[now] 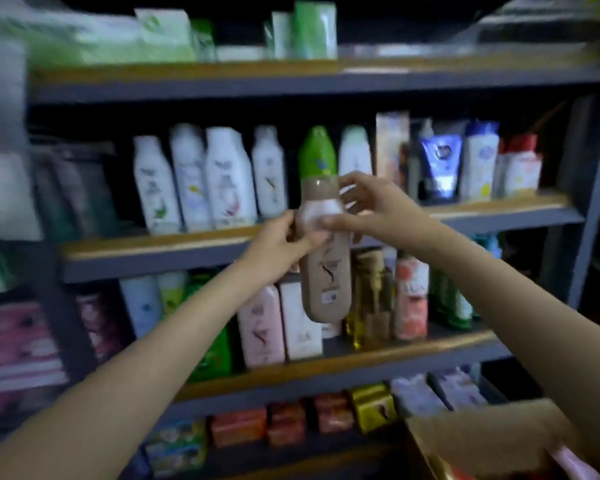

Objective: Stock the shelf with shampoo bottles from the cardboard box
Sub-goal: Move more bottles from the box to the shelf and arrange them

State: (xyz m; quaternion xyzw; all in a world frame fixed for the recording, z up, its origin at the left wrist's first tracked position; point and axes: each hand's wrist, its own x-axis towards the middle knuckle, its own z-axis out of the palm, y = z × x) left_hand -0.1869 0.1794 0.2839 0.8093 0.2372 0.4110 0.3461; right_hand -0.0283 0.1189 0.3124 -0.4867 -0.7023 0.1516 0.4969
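Gripping tall brown plastic bottle (pixel 324 258), both hands.

shop | shelves (pixel 291 77) w/ rows of toiletry bottles (pixel 187 178), soap packs (pixel 288 427)

left hand (pixel 280 244): showing bare, no glove, no ring visible
right hand (pixel 368 206): showing bare, no glove, no ring visible
left forearm (pixel 146 355): showing bare up to frame edge, no sleeve in view
right forearm (pixel 520 289): showing bare up to frame edge, no sleeve in view
wrists: wearing no watch or band in view
detail: blurring, nails unreadable
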